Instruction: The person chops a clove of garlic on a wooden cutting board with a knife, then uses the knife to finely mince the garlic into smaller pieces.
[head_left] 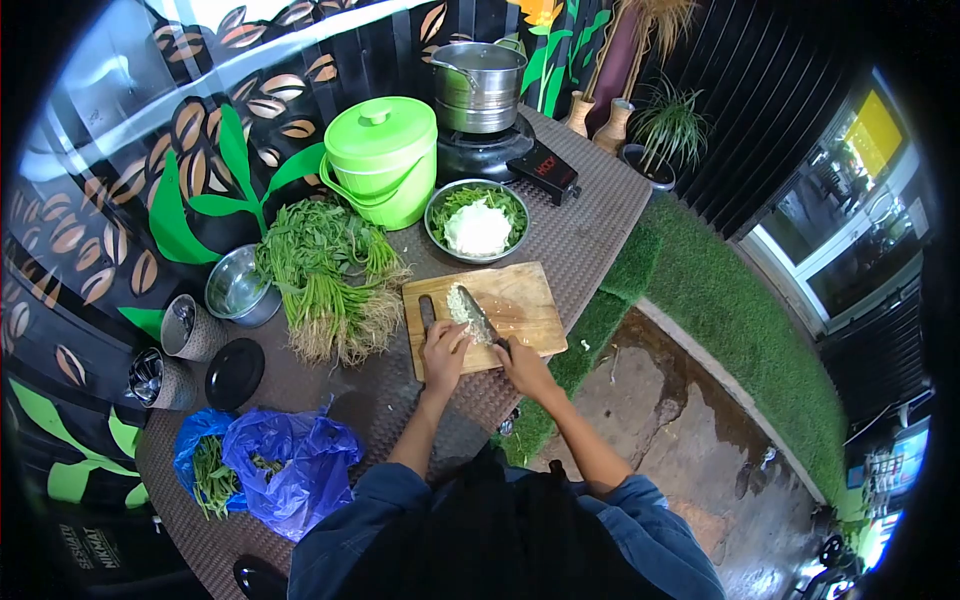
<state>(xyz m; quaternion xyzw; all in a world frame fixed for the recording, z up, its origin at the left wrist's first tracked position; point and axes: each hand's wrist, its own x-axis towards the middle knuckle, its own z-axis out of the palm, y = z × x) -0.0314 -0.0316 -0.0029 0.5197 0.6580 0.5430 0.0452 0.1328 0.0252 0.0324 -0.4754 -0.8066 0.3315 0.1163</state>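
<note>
A wooden cutting board (525, 300) with a handle slot lies on the table before me. My right hand (525, 368) is wrapped round the handle of a kitchen knife (477, 316), its blade lying across the board and pointing away. Finely chopped white pieces (458, 304), possibly garlic or onion, form a strip along the blade's left side. Near the strip's lower end my left hand (445, 355) rests on the board, fingers bent and close together by the blade; anything under them is hidden. Behind the board stands a metal bowl (432, 238) of cut greens topped with a white mass.
A big bunch of rooted greens (330, 270) lies left of the board. Beyond stand a lidded green bucket (378, 160) and a metal pot (480, 90) on a burner. Further left are a steel bowl (243, 287), utensil holders (195, 335) and a blue plastic bag (290, 465).
</note>
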